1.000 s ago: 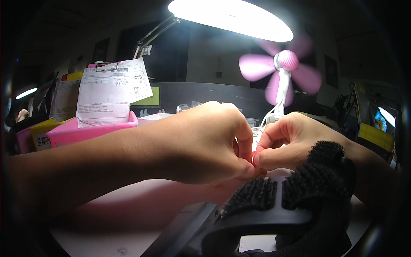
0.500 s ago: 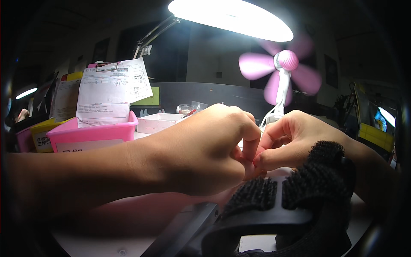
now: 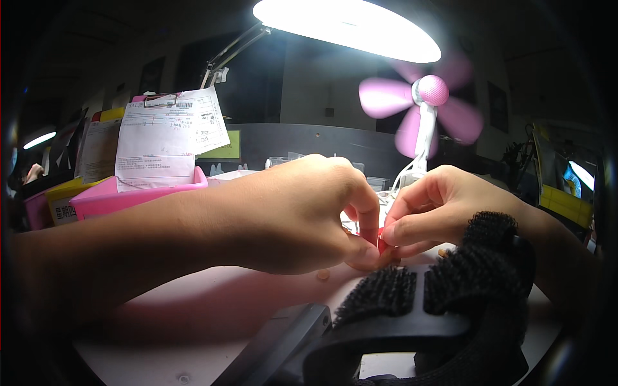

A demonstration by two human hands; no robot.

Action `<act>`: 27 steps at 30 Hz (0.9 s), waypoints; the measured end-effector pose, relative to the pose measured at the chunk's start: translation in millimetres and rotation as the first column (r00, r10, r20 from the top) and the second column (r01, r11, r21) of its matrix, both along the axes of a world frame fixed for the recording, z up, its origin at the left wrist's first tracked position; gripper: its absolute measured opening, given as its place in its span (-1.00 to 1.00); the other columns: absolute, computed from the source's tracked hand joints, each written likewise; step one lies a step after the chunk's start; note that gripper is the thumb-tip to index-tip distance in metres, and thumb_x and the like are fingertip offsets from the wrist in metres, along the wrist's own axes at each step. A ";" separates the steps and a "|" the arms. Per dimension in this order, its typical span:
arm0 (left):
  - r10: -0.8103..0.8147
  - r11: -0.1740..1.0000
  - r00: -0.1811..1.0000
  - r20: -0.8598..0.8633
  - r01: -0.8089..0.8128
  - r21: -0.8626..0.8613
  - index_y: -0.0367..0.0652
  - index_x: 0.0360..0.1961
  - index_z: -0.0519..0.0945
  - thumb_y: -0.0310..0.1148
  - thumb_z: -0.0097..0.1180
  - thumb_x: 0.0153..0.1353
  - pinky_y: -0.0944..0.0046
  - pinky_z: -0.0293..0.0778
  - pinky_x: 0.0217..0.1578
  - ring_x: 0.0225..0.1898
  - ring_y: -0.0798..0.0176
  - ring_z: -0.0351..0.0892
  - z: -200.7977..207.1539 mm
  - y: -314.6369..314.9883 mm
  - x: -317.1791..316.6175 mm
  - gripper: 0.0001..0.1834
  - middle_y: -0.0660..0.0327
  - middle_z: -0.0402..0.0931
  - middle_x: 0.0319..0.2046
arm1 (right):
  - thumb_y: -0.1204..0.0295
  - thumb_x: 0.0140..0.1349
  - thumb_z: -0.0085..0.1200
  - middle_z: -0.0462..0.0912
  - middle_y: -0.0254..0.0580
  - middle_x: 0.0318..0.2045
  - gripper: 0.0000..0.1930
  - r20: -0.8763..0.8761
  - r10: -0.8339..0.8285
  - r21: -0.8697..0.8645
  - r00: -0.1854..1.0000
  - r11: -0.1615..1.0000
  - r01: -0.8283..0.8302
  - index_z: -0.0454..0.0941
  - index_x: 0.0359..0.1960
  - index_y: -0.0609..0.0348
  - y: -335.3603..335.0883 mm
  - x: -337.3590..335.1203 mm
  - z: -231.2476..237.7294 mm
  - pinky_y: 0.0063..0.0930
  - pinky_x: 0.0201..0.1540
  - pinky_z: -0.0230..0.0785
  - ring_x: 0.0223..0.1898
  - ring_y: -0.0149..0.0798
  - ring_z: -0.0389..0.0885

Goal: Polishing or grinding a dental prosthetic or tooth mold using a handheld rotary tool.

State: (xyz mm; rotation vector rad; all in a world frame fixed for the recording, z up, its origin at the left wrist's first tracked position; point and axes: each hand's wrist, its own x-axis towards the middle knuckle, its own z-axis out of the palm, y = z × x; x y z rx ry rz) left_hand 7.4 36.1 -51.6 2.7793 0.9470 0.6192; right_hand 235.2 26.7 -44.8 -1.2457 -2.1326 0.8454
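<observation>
A: Quick pass. Left hand [image 3: 302, 219] comes in from 9 o'clock, fingers curled, thumb and forefinger pressed onto a small red piece [image 3: 381, 243] at centre. Right hand [image 3: 438, 215] comes in from 3 o'clock, and its fingertips pinch the same piece.

B: So both pinch it?

A: Yes, tips meet just above the worktop [image 3: 212, 309]. My guess is they hold it close under the lamp [image 3: 347, 26] at 12 o'clock for light. The piece is mostly hidden, so I can't tell its shape.

B: Anything under them?

A: A small tan bead [image 3: 323, 275], round, lies on the worktop just below the left hand. Another tan bit [image 3: 443, 253] sits at 3 o'clock of the piece, small and unclear.

B: Foreground?

A: A black strap [image 3: 450, 283] at 5 o'clock, fuzzy hook-and-loop texture, on a dark smooth band. It looks like part of the head rig.

B: Background?

A: A pink plastic tray [image 3: 129, 196] at 9 o'clock with a clipped paper sheet [image 3: 167, 138] standing in it. A pink fan [image 3: 428, 103] at 1 o'clock, with blurred blades and a white stem. The worktop is pale and smooth.
</observation>
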 end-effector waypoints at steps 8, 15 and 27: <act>0.098 0.994 0.995 -0.033 -0.099 -0.036 -0.33 -0.20 0.72 -0.37 0.37 0.29 0.10 0.62 0.22 0.02 0.16 0.68 0.3 -14.5 0.4 -0.79 0.07 0.66 -0.16 | 0.40 0.25 0.38 0.75 -0.24 -0.36 -0.77 0.156 0.239 0.248 0.958 0.930 -0.272 0.73 -0.23 0.36 20.6 22.9 -2.0 -0.56 -0.26 0.46 -0.37 -0.51 0.62; 0.076 0.995 0.997 -0.006 -0.076 -0.064 -0.35 -0.28 0.71 -0.44 0.39 0.22 0.07 0.62 0.20 -0.05 0.19 0.71 0.8 -10.7 5.0 -0.83 0.10 0.69 -0.25 | 0.40 0.21 0.45 0.73 -0.32 -0.41 -0.77 0.046 0.302 0.243 0.952 0.921 -0.304 0.72 -0.28 0.35 23.1 16.9 -12.3 -0.50 -0.15 0.50 -0.33 -0.56 0.59; 0.178 0.926 0.977 0.120 -0.124 -0.356 -0.31 -0.32 0.66 -0.32 0.36 0.33 0.12 0.39 0.26 0.08 0.19 0.68 13.4 -8.7 1.5 -0.76 0.12 0.70 -0.21 | 0.43 0.22 0.42 0.69 -0.38 -0.44 -0.80 0.092 0.315 0.230 0.945 0.916 -0.328 0.70 -0.30 0.33 16.9 13.1 -10.2 -0.46 -0.08 0.47 -0.29 -0.57 0.58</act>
